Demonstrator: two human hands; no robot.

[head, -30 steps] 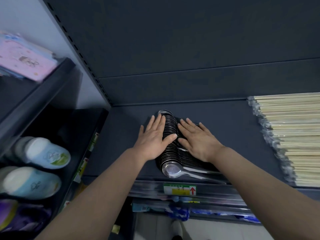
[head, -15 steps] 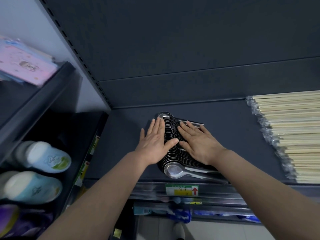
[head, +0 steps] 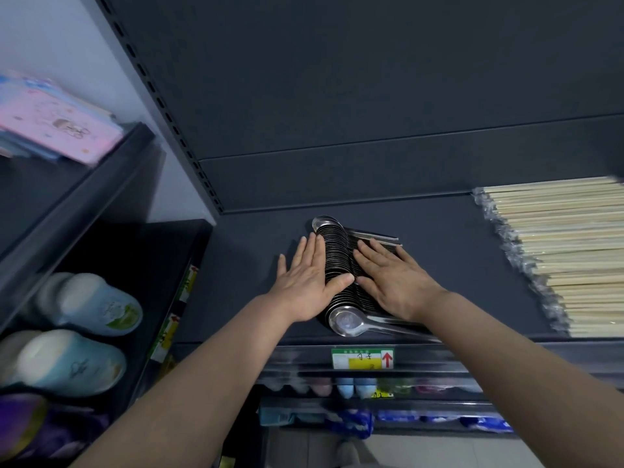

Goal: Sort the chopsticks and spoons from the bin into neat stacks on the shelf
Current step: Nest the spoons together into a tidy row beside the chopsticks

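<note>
A long nested row of steel spoons (head: 339,255) lies on the dark shelf (head: 449,265), bowls to the left, handles pointing right. My left hand (head: 309,280) lies flat against the row's left side, fingers straight, thumb across the bowls. My right hand (head: 393,278) presses flat on the handles from the right, fingers straight. One spoon bowl (head: 344,322) faces up at the near end of the row. Wrapped bundles of pale wooden chopsticks (head: 567,251) are stacked at the right end of the shelf.
A price tag (head: 363,359) with a red arrow sits on the shelf's front edge. Lower shelves hold small packaged goods (head: 353,388). To the left, another rack carries blue slippers (head: 91,305) and pink packs (head: 54,119). Bare shelf lies between spoons and chopsticks.
Both hands have slid slightly farther back along the spoon row while staying flat against it. The row looks a little tighter.
</note>
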